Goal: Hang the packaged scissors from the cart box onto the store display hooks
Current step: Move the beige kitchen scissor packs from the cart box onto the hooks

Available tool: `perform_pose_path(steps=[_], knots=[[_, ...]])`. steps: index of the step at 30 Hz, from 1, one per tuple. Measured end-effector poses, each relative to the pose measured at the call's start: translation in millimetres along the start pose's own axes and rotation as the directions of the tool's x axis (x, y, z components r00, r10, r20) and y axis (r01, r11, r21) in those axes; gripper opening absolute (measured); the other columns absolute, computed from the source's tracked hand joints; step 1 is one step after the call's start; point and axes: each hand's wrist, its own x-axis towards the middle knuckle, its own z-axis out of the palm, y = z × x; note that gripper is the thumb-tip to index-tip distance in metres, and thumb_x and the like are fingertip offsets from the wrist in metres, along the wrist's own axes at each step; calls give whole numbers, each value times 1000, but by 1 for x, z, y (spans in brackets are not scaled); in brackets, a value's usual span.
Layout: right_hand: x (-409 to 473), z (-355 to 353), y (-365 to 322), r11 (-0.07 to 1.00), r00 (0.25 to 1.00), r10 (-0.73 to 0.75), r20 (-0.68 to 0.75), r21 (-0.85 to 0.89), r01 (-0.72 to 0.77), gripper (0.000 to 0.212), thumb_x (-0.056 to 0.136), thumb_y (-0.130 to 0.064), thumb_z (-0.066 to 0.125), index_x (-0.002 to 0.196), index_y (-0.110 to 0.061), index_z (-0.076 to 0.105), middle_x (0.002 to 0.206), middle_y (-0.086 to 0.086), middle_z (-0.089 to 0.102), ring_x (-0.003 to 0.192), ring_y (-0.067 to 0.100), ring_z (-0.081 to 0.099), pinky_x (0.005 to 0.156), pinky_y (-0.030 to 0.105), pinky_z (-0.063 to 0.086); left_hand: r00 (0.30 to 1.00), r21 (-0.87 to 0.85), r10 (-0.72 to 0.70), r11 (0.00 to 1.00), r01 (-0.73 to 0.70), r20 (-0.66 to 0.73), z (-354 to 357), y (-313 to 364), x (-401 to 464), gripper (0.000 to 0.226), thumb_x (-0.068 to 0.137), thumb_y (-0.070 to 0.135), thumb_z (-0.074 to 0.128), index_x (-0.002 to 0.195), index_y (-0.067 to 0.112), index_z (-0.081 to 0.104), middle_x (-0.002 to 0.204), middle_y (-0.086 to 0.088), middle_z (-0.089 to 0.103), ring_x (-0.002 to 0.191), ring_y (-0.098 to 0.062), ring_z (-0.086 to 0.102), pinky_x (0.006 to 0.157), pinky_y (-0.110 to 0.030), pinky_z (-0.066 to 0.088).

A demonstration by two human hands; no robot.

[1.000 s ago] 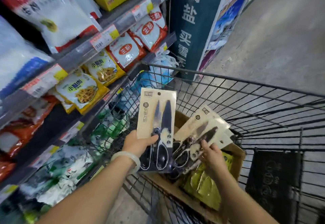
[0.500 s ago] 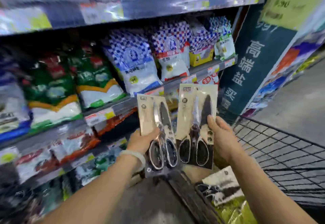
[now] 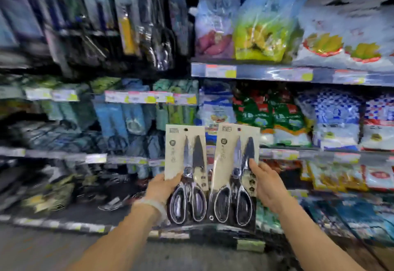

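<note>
Gripping flat beige-carded scissors pack (image 3: 185, 165), left hand (image 3: 161, 188) fingers curled; right hand (image 3: 266, 185) pinching matching glossy pack (image 3: 233, 172).

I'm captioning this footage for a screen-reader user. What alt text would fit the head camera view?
A person holds up two packaged scissors side by side, the left hand gripping the left pack and the right hand gripping the right pack. Behind them, blurred store shelves carry bagged goods, with hanging packaged utensils at upper left.
</note>
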Motion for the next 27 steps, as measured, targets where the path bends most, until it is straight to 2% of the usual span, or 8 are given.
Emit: perform_pose_path(steps=[4, 6, 8, 11, 15, 19, 23, 27], knots=[[4, 115, 34, 999, 984, 28, 175, -49, -20, 35, 92, -25, 57, 122, -6, 53, 121, 9, 60, 112, 26, 57, 100, 45, 44, 983, -38, -53, 998, 47, -174, -105, -3, -16, 32, 78, 32, 75, 103, 19, 60, 94, -1, 68, 88, -19, 62, 85, -31, 47], [2, 167, 50, 994, 962, 47, 271, -109, -17, 14, 91, -26, 58, 100, -15, 61, 109, 6, 64, 103, 25, 59, 95, 42, 45, 967, -82, -74, 995, 56, -242, -150, -7, -21, 49, 56, 43, 82, 96, 20, 64, 104, -8, 71, 100, -26, 65, 98, -41, 49], [2, 213, 64, 986, 930, 70, 360, -166, -10, 11, 93, -26, 55, 91, -17, 62, 105, 7, 67, 103, 28, 60, 100, 45, 45, 953, -111, -92, 992, 62, -289, -190, -10, -22, 53, 59, 41, 81, 103, 17, 64, 107, -11, 70, 102, -27, 65, 100, -44, 47], [7, 275, 85, 976, 897, 105, 430, -219, -9, 22, 90, -31, 58, 101, -13, 64, 114, 17, 66, 113, 36, 58, 102, 57, 41, 916, -119, -105, 991, 63, -388, -246, -13, -22, 43, 79, 27, 72, 113, 3, 62, 105, -14, 68, 98, -28, 63, 99, -43, 48], [15, 356, 108, 964, 843, 170, 510, -264, -34, 17, 92, -27, 56, 99, -13, 65, 117, 18, 65, 114, 36, 57, 104, 56, 41, 875, -165, -102, 986, 26, -473, -313, -18, -12, 33, 87, 14, 64, 115, -3, 60, 107, -19, 65, 97, -29, 61, 96, -43, 48], [29, 442, 128, 962, 765, 202, 612, -272, -36, 19, 93, -26, 54, 105, -14, 63, 115, 4, 65, 116, 24, 53, 110, 46, 34, 811, -304, -161, 952, -22, -563, -378, -17, 11, 32, 86, 6, 65, 117, 1, 61, 106, -16, 68, 98, -29, 64, 97, -44, 48], [51, 530, 144, 963, 746, 229, 625, -257, -81, 33, 90, -31, 59, 116, -11, 60, 124, 7, 62, 121, 25, 52, 111, 49, 33, 778, -392, -205, 918, -57, -594, -449, 1, 44, 26, 83, 3, 67, 109, 5, 64, 98, -20, 71, 93, -33, 67, 94, -49, 50], [71, 605, 154, 953, 705, 259, 660, -295, -73, 27, 91, -30, 58, 106, -8, 62, 121, 12, 62, 118, 29, 53, 111, 48, 34, 765, -425, -201, 900, -103, -612, -508, 11, 74, 16, 83, 1, 65, 98, 7, 64, 83, -15, 73, 83, -32, 67, 78, -43, 54]])
